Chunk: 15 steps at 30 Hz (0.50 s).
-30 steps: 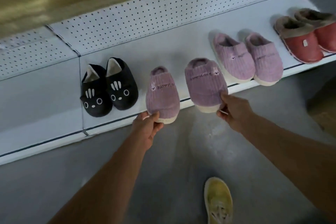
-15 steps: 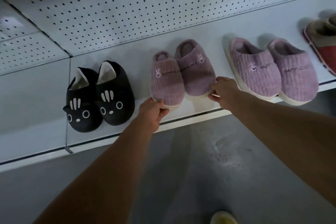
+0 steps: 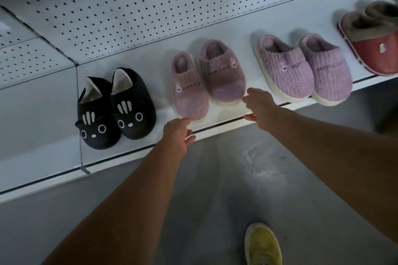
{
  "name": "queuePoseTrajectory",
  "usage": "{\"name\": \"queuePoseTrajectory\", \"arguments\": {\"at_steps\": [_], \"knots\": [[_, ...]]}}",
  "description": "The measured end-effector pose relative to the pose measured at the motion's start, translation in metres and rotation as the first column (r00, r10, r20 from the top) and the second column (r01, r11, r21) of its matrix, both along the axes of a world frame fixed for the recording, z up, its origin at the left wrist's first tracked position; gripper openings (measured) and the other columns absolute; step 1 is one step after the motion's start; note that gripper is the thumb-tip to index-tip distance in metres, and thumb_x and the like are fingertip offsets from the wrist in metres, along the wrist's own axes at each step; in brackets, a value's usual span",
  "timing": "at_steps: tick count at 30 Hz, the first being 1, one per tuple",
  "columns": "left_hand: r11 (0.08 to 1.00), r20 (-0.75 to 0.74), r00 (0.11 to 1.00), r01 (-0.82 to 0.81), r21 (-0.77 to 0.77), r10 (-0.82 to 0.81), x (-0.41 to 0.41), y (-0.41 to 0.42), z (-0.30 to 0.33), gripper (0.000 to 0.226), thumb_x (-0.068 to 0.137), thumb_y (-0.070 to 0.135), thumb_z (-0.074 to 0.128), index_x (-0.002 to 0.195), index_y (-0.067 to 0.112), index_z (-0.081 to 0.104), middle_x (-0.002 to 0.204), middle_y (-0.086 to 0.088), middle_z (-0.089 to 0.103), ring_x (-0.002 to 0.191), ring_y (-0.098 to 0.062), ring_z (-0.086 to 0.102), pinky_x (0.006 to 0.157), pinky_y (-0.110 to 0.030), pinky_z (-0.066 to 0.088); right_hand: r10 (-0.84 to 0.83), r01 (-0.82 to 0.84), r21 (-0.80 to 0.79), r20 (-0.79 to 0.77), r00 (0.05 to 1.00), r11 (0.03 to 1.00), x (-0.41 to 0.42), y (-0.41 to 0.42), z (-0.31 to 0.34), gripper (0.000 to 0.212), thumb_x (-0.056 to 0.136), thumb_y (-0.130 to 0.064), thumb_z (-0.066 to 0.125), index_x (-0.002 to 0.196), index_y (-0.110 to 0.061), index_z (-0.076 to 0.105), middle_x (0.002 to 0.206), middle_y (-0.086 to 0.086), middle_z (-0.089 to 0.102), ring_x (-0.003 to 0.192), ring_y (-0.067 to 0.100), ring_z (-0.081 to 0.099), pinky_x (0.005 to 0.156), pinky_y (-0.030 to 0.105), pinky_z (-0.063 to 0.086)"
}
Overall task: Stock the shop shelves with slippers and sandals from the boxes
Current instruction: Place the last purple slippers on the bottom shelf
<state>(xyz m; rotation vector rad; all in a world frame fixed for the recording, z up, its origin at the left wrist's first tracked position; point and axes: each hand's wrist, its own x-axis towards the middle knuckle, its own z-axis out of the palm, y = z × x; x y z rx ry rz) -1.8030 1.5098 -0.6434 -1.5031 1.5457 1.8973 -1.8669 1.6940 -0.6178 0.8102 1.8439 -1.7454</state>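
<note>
Two purple corduroy slippers stand side by side on the white shelf (image 3: 226, 117): the left one (image 3: 189, 90) nearer the front edge, the right one (image 3: 223, 75) a little further back. My left hand (image 3: 179, 135) hovers just below the toe of the left slipper, fingers loose, holding nothing. My right hand (image 3: 258, 105) is spread open beside the toe of the right slipper, just off it.
A black cat-face pair (image 3: 116, 109) sits to the left, another purple pair (image 3: 303, 69) to the right, and a red fur-lined pair (image 3: 374, 38) at the far right. White pegboard (image 3: 150, 6) backs the shelf. Grey floor below, with my yellow shoe (image 3: 261, 245).
Both hands held the purple slippers, pushed them back onto the shelf, then let go and drew back slightly toward the shelf's front edge.
</note>
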Motion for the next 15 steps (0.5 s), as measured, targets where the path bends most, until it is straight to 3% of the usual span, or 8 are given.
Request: {"name": "queuePoseTrajectory", "arguments": {"at_steps": [2, 5, 8, 15], "knots": [[0.999, -0.003, 1.000, 0.005, 0.041, -0.005, 0.013, 0.009, 0.015, 0.023, 0.095, 0.011, 0.058, 0.117, 0.007, 0.055, 0.096, -0.007, 0.056, 0.093, -0.021, 0.062, 0.075, -0.036, 0.054, 0.051, -0.050, -0.019, 0.030, 0.998, 0.999, 0.015, 0.001, 0.007, 0.024, 0.095, -0.010, 0.046, 0.113, -0.025, 0.040, 0.116, 0.004, 0.043, 0.102, 0.022, 0.047, 0.070, 0.031, 0.049], [0.988, 0.005, 1.000, -0.014, 0.157, 0.014, 0.039, 0.026, 0.042, 0.003, 0.096, 0.011, 0.055, 0.095, 0.009, 0.054, 0.085, -0.006, 0.054, 0.076, -0.019, 0.060, 0.071, -0.034, 0.052, -0.003, 0.006, -0.039, 0.078, 0.997, 0.999, 0.043, 0.000, 0.024, 0.021, 0.096, -0.011, 0.047, 0.112, -0.023, 0.051, 0.102, 0.002, 0.055, 0.091, 0.021, 0.056, 0.070, 0.032, 0.050], [0.964, 0.007, 1.000, -0.030, 0.264, 0.029, 0.068, 0.038, 0.072, 0.015, 0.097, 0.011, 0.053, 0.082, 0.009, 0.053, 0.081, -0.007, 0.055, 0.070, -0.018, 0.056, 0.069, -0.031, 0.048, -0.076, 0.086, -0.081, 0.115, 0.990, 0.993, 0.071, 0.000, 0.049, 0.020, 0.095, -0.017, 0.051, 0.113, -0.019, 0.060, 0.093, -0.002, 0.064, 0.082, 0.019, 0.063, 0.072, 0.034, 0.051], [0.909, -0.030, 0.992, -0.103, 0.405, 0.126, 0.135, 0.036, 0.151, 0.013, 0.099, 0.016, 0.051, 0.093, 0.008, 0.060, 0.092, -0.006, 0.065, 0.076, -0.017, 0.060, 0.070, -0.031, 0.050, -0.092, 0.131, -0.249, 0.162, 0.983, 0.960, 0.148, -0.004, 0.128, 0.009, 0.096, -0.016, 0.050, 0.098, -0.016, 0.059, 0.084, 0.007, 0.070, 0.074, 0.020, 0.064, 0.066, 0.029, 0.046]]}}
